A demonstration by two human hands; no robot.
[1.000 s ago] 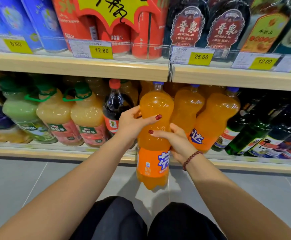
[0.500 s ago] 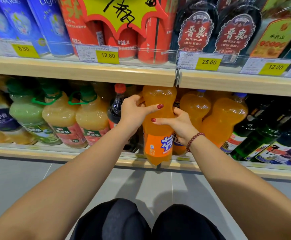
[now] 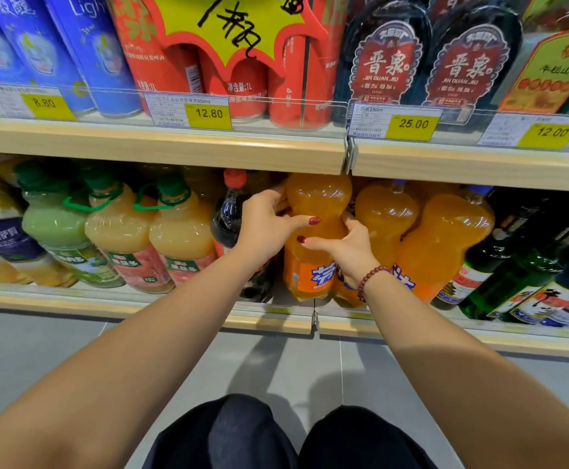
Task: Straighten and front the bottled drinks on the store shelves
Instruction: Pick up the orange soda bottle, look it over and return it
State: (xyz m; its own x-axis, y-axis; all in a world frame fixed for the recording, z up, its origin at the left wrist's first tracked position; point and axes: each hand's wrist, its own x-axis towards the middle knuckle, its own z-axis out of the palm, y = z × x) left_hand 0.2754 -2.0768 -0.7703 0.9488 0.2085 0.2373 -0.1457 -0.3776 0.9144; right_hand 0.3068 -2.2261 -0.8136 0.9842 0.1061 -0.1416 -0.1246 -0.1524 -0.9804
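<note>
Orange soda bottle (image 3: 313,231), off the shelf a second ago, now stands upright on the lower shelf (image 3: 174,309), label forward, left hand (image 3: 266,228) and right hand (image 3: 347,247) both grasping its waist — fronting nearly finished.

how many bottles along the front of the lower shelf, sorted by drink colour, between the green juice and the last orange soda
green juice: 1
pale yellow juice: 2
dark cola: 1
orange soda: 3, one held in both hands (left, right)
total: 7
More bottles behind are too hidden to count.
</note>
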